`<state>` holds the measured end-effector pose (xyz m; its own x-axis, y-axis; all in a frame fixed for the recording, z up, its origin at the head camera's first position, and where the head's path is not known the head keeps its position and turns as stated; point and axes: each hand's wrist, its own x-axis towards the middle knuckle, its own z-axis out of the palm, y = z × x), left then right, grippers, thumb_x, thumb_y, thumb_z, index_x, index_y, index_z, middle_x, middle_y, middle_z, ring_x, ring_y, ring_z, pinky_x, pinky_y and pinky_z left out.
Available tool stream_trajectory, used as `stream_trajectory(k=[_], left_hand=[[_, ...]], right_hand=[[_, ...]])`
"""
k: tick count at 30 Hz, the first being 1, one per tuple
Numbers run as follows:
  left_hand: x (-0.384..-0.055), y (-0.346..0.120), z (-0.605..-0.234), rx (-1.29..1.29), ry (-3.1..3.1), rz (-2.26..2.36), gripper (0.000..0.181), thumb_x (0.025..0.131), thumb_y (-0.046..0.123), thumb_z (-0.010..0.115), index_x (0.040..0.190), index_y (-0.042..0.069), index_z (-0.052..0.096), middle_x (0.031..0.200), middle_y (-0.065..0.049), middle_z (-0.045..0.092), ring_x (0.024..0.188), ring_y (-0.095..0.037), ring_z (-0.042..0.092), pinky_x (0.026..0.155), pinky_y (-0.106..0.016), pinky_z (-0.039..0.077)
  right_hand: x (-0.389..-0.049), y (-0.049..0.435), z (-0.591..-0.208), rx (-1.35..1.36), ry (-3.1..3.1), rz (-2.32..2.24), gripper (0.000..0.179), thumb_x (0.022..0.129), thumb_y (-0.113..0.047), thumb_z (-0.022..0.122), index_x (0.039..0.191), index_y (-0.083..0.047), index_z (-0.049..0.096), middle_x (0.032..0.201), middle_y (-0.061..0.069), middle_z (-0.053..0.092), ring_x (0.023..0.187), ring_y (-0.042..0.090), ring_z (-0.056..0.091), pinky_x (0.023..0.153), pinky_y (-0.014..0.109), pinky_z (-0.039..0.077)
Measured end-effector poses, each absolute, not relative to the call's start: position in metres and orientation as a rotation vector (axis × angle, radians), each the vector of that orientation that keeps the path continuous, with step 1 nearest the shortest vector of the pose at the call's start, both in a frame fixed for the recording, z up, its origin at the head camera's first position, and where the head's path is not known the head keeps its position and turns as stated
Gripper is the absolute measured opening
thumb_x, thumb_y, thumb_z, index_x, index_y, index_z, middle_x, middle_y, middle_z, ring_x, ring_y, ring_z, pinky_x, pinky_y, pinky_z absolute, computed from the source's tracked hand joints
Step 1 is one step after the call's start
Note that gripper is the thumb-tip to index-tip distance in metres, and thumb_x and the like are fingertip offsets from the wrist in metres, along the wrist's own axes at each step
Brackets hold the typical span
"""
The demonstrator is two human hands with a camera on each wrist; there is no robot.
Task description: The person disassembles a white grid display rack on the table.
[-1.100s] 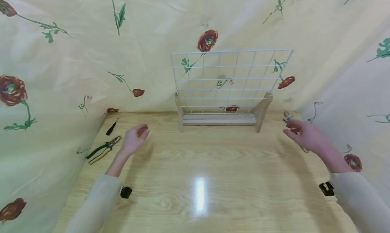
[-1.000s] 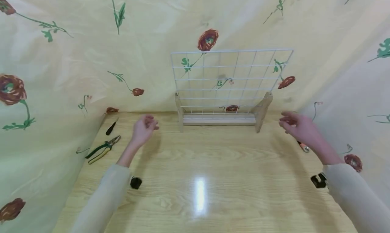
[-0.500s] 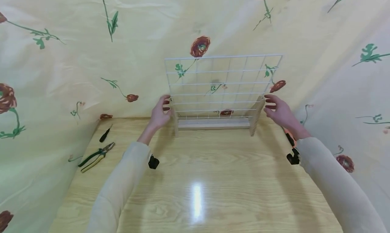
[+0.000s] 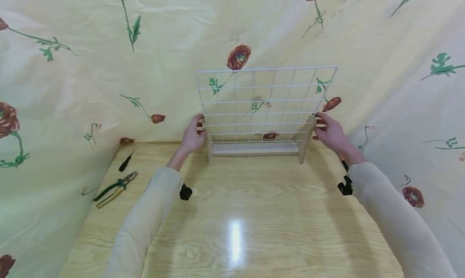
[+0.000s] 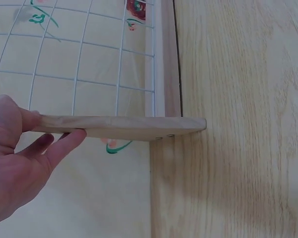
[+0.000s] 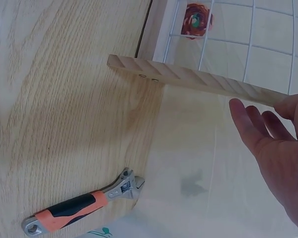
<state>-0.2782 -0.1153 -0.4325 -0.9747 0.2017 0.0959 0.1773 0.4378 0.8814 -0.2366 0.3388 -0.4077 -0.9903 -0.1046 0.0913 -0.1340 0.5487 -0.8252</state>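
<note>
on the table [image 4: 276, 197], rack [image 4: 255, 150] crosswise, grid [image 4: 267, 102] upward, left hand [image 4: 191, 137] round it, right hand's [image 4: 333, 134] grip unclear

Head view: bright, even; light fr. above
Pale wood-grain tabletop [image 4: 269, 213]: 1 white glare streak, lower ctr
Off-white fabric sleeves [image 4: 394, 207]: soft shadows, inner side of ea.
White metal-wire grid [image 4: 263, 113]: low contrast vs cream floral-print wall [image 4: 174, 39]
Wrist views: dimmer, greyer; sm. glare spot, R-wrist L edge
Detail: slightly soft
</note>
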Motion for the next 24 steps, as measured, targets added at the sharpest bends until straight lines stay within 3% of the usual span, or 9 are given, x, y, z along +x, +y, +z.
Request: stream_trajectory(k=[6,24], left_hand=[[-0.278,-0.114,-0.428,0.331,2.666,1.553,0.057,0.096,-0.011,0.049,0.15,0.0,0.035,0.132,-0.029,0.053,0.116,-0.045,0.059,0.093,-0.044,0.055],[-0.273,-0.112,-0.431,0.303,2.711,1.552,0.056,0.095,-0.013,0.05,0.148,0.001,0.039,0.128,-0.028,0.056,0.109,-0.044,0.063,0.091,-0.044,0.056]], right_hand=[[-0.24,0.337,-0.408,0.18,-2.764,1.489,0.056,0.098,0.011,0.044,0.151,0.01,0.025,0.14,0.042,0.038,0.116,0.057,0.051,0.069,0.02,0.059],[-0.242,0.337,-0.415,0.252,-2.65,1.455,0.049,0.095,0.016,0.043,0.143,0.016,0.032,0.129,0.046,0.045,0.107,0.061,0.054,0.066,0.025,0.061]])
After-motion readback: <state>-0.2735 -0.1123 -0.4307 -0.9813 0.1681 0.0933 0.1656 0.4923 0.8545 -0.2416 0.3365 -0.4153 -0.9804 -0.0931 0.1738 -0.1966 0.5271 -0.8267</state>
